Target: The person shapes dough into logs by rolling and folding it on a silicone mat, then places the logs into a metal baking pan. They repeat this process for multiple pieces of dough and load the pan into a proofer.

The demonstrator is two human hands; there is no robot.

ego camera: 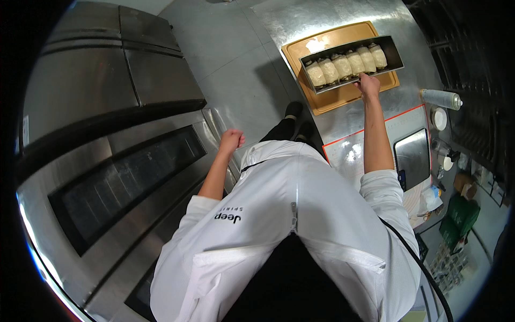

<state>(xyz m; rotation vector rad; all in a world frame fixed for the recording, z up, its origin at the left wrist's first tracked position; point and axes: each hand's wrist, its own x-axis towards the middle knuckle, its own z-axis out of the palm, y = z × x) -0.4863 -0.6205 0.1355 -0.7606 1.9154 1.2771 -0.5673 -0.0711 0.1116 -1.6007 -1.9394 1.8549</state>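
Note:
My right hand grips the near long wall of a metal loaf pan, with the fingers over its rim. Several pale rolled dough pieces lie side by side in the pan, and its right end has a bare stretch. Beneath it is a tan rectangular tray on the steel worktop; whether the pan rests on the tray or is held just above it, I cannot tell. My left hand hangs at my left side near the oven front, its fingers curled, slightly blurred, with nothing seen in it.
On my left stands a steel deck oven with a dark window. A red-edged mat covers the worktop's nearer part, with a dark-framed flat panel on it. A spray can and a white bowl stand along the right.

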